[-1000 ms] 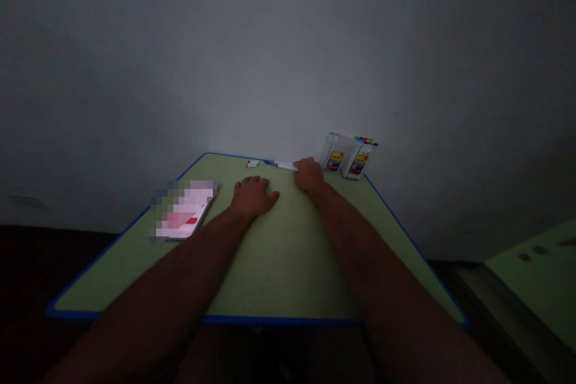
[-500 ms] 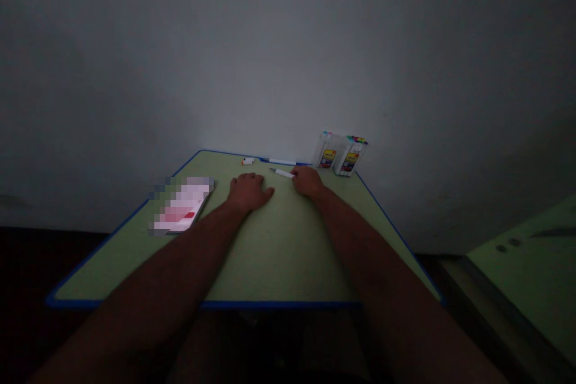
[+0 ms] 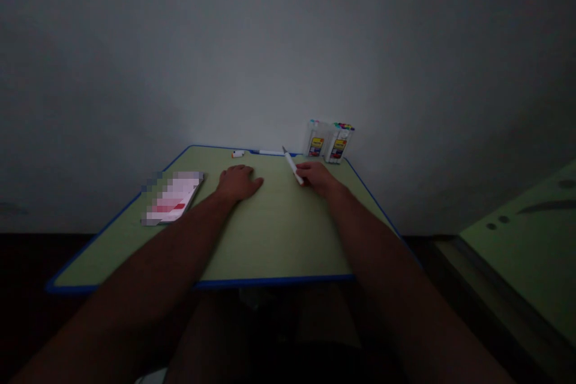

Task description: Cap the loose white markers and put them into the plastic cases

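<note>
My right hand (image 3: 318, 177) is closed around a white marker (image 3: 291, 165) whose tip points up and away from me. My left hand (image 3: 238, 183) lies flat on the green table (image 3: 270, 234), fingers stretched out, holding nothing. A small white cap with an orange end (image 3: 237, 154) rests near the far edge, and another marker (image 3: 270, 152) lies along that edge. Two clear packs of coloured markers (image 3: 327, 142) stand upright against the wall at the far right corner.
A flat pink and white pad or book (image 3: 173, 197) lies on the left part of the table. The table has a blue rim and butts against a grey wall. A second green table (image 3: 535, 234) stands to the right. The room is dim.
My right hand has picked a marker up from the far edge and drawn it back toward me, tip now raised. My left hand has stayed flat.
</note>
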`<state>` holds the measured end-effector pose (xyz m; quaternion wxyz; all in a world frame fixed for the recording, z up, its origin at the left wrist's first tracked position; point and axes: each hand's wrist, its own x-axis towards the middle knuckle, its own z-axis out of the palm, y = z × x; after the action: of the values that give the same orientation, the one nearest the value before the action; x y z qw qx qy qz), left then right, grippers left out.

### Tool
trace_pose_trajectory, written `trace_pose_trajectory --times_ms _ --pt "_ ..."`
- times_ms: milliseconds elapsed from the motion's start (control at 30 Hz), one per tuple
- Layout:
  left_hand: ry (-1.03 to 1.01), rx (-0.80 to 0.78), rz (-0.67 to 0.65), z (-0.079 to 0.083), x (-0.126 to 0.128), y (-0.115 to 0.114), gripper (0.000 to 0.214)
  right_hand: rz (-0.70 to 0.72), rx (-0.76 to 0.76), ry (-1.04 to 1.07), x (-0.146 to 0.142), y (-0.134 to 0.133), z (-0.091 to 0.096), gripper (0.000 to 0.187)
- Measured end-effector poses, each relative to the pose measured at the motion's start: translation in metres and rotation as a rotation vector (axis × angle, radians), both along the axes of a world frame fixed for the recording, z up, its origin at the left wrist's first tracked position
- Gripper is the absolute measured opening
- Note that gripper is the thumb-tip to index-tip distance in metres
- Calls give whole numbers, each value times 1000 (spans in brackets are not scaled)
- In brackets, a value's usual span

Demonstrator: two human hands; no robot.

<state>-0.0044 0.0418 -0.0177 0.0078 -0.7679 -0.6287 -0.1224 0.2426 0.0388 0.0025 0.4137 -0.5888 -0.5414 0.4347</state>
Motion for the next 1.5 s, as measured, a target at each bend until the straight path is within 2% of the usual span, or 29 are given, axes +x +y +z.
trace_pose_trajectory --times_ms 133,467,667,833,967,1133,1367,1500 --pt "17 19 -1 0 -1 0 69 90 -35 193 3 1 -2 11" --pt "102 46 47 3 8 -3 62 98 -5 161 1 2 -5 11" --pt "117 92 91 11 1 23 60 65 -20 212 -1 2 -3 12" --pt "108 72 122 9 -11 48 63 80 -23 195 0 5 -4 12" --pt "115 26 111 6 -12 57 64 60 -34 210 0 8 -6 13" --pt "94 48 116 6 -11 58 61 35 -53 219 -1 11 -5 14" --pt "162 59 39 14 -10 55 44 81 -41 210 1 9 -5 11" --pt "47 16 56 19 -8 47 44 54 -54 234 0 7 -4 12"
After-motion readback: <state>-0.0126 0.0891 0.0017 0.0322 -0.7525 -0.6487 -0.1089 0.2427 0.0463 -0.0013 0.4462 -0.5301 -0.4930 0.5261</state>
